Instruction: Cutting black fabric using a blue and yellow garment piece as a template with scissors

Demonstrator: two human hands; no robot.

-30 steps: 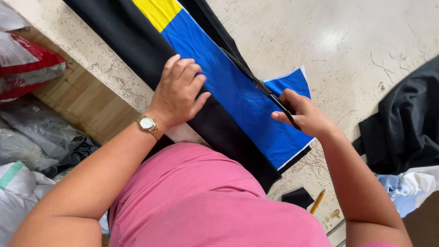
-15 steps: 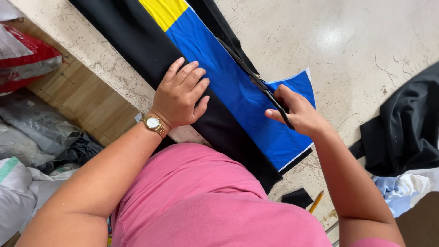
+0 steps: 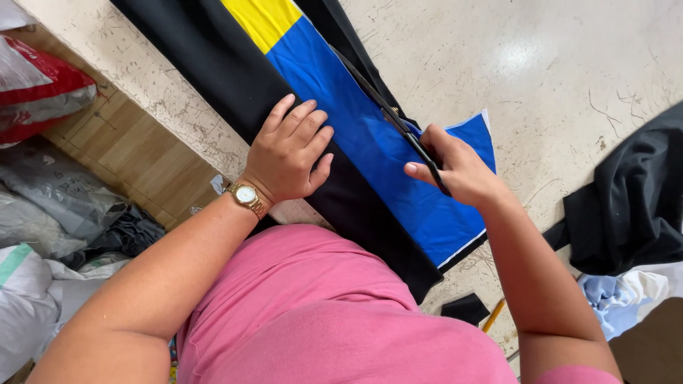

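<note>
Bags in red, grey and white lie on the floor well to the left of the hands, below the desk edge. The left hand, a gold watch on its wrist, lies flat with fingers spread on the black cloth, apparently pressing it down so the layers stay put. Just beside its fingertips runs the blue cloth, stacked on the black and joined to a yellow panel farther from the person. The right hand is closed around dark scissors, whose blades lie along the blue cloth's far edge, seemingly following it. A flap of blue sticks out just beyond that hand. Right of the right hand, well apart, lies a heap of dark and pale cloth.
</note>
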